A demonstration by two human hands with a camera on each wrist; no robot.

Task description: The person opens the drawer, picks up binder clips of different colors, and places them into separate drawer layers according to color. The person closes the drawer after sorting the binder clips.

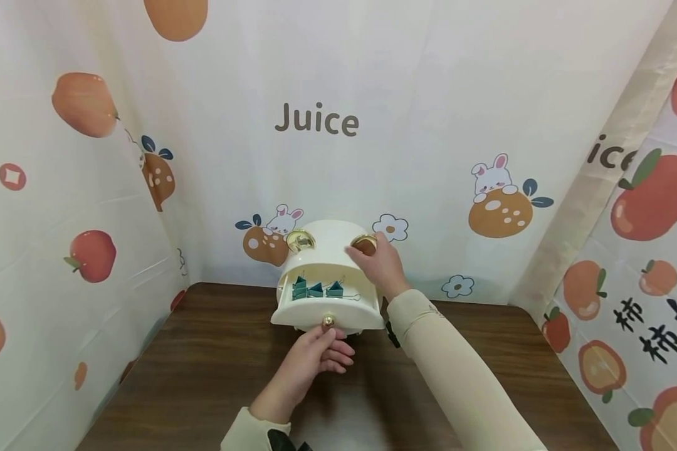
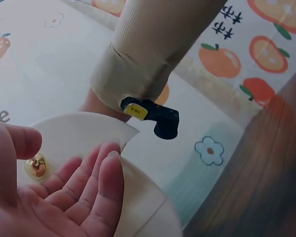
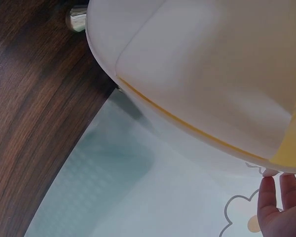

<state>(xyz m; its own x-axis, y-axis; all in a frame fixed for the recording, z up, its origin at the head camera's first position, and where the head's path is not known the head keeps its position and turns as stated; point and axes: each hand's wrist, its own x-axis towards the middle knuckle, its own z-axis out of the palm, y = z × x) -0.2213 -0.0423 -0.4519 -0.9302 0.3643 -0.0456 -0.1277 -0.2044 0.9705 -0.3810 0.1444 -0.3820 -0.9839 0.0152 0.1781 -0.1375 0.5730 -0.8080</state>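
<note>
A cream drawer box point(image 1: 330, 237) with two round gold-rimmed ornaments on top stands on the table. Its curved front drawer point(image 1: 304, 311) is pulled out, and several teal binder clips point(image 1: 314, 290) lie inside. My left hand point(image 1: 310, 363) is palm up below the drawer's gold knob point(image 1: 328, 321). In the left wrist view the thumb and loosely extended fingers lie apart around the knob point(image 2: 36, 166). At the box's upper right my right hand point(image 1: 382, 266) grips it by the right gold ornament, thumb in front. The right wrist view shows fingertips point(image 3: 267, 190) at the box's edge.
The brown wooden table point(image 1: 203, 376) runs up to a fruit-printed curtain point(image 1: 429, 113) close behind the box. More printed cloth hangs at the left and right sides. A shiny foot point(image 3: 77, 19) shows under the box. A black wrist camera point(image 2: 155, 116) is strapped to the right sleeve.
</note>
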